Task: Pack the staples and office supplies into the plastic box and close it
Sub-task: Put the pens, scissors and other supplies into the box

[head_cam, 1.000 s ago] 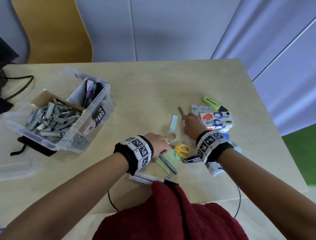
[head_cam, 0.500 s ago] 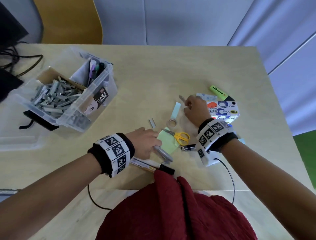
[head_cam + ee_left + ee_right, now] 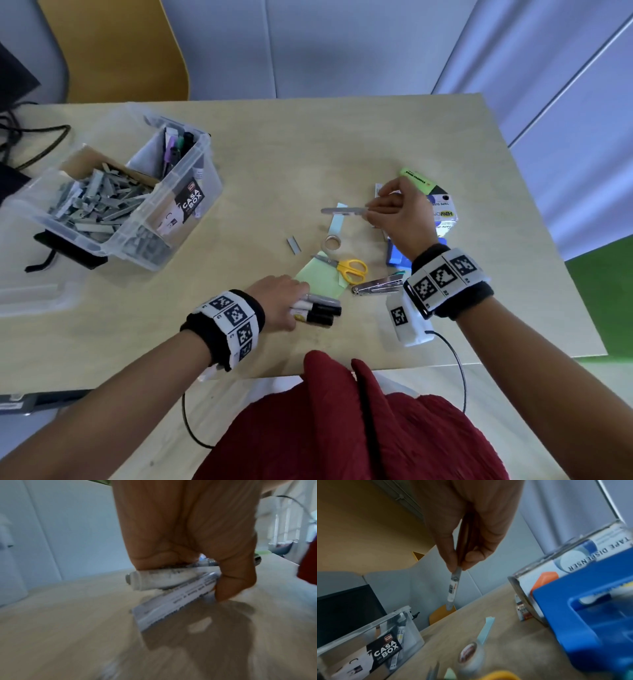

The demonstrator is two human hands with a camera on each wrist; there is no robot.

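Observation:
The clear plastic box (image 3: pixel 205 192) stands open at the left, with loose staples (image 3: pixel 99 202) in its near part and pens (image 3: pixel 178 147) upright at the back. My left hand (image 3: pixel 301 303) grips a bundle of markers (image 3: pixel 318 308) low over the table's front; in the left wrist view fingers and thumb curl round two markers (image 3: pixel 157 580). My right hand (image 3: pixel 371 210) pinches one end of a thin grey stick (image 3: pixel 342 210) above the table; the stick (image 3: pixel 453 589) carries a small label and points toward the box (image 3: pixel 368 642).
On the table lie yellow scissors (image 3: pixel 349 269), a tape roll (image 3: pixel 332 243), a green note (image 3: pixel 318 277), a staple strip (image 3: pixel 294 246), a metal stapler (image 3: pixel 376 286), a blue tray (image 3: pixel 397 257), a tape dispenser carton (image 3: pixel 442 212) and a green highlighter (image 3: pixel 418 180). The lid (image 3: pixel 34 298) lies front left.
My right hand has lifted the thin grey stick off the table. My left hand has drawn back toward me and now holds more markers together.

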